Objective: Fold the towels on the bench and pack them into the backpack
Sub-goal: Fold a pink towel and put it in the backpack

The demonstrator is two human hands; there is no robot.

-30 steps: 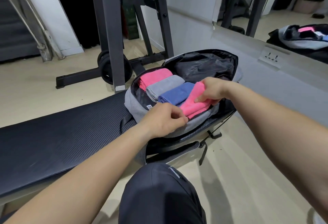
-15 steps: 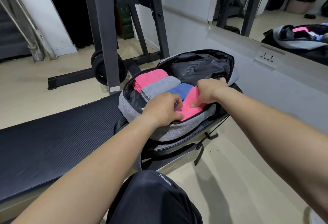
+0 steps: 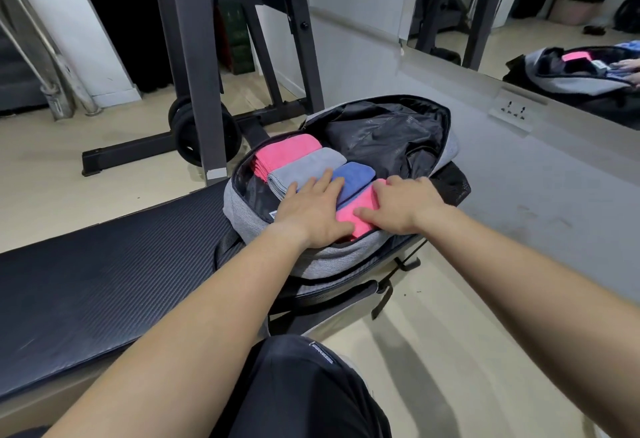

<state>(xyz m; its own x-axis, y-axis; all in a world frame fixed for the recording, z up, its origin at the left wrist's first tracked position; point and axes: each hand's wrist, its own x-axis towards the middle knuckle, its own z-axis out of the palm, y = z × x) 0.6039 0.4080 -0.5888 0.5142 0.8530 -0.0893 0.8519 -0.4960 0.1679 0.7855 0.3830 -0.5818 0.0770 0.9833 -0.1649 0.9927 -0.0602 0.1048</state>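
Nearest, a knee in black trousers (image 3: 304, 385) is seen at the bottom edge, with both bare forearms stretched out above it. Just beyond, a black padded desk (image 3: 104, 281) runs off to the left, and a grey backpack (image 3: 242, 209) is laid open on its right end, its straps hanging over the edge toward the floor. Four folded towels are packed side by side in the main compartment. The near pink towel (image 3: 356, 214) is pressed under the right hand (image 3: 405, 205), whose fingers (image 3: 398, 183) are spread wide and flat and nothing is gripped. The left hand (image 3: 311, 212) is laid flat beside it, its fingers (image 3: 327, 183) held straight and close together across the grey towel (image 3: 308, 167) and the blue towel (image 3: 358, 174); again nothing is gripped. A far pink towel (image 3: 287, 151) is tucked against the left wall of the compartment. Behind the towels, crumpled black lining (image 3: 388, 136) is exposed where the flap is thrown back. Farther off, a dark steel rack (image 3: 187, 56) is stood on the pale floor with black weight plates (image 3: 204, 136) at its foot. A wall socket (image 3: 516, 114) is set under a mirror (image 3: 519, 4), in which the open backpack is reflected.
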